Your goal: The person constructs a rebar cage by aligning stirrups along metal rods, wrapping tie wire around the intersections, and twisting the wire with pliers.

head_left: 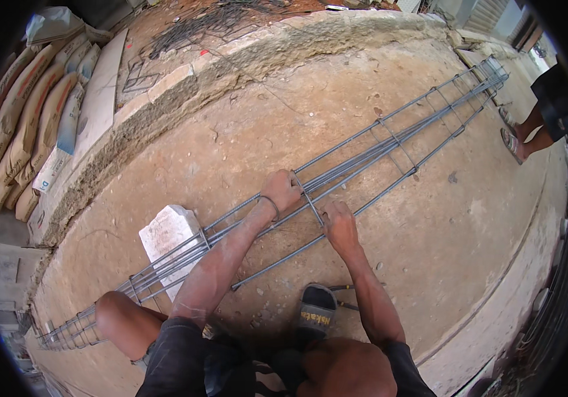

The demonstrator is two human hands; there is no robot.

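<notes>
A long cage of steel reinforcing bars with square wire stirrups lies diagonally across the ground. My left hand is closed at the upper corner of one stirrup, beside the far bar. At the lower end of that same stirrup, my right hand has its fingers curled in a pinch. The fingertips of both hands are partly hidden. Several loose bars run through the middle of the cage, under my left forearm. One lower bar ends short near my left forearm.
A white block props the cage. Stacked cement bags stand at the left, beyond a rough concrete curb. Cut rods are heaped at the back. Another person's legs are near the far right end. Two dark handles lie by my sandal.
</notes>
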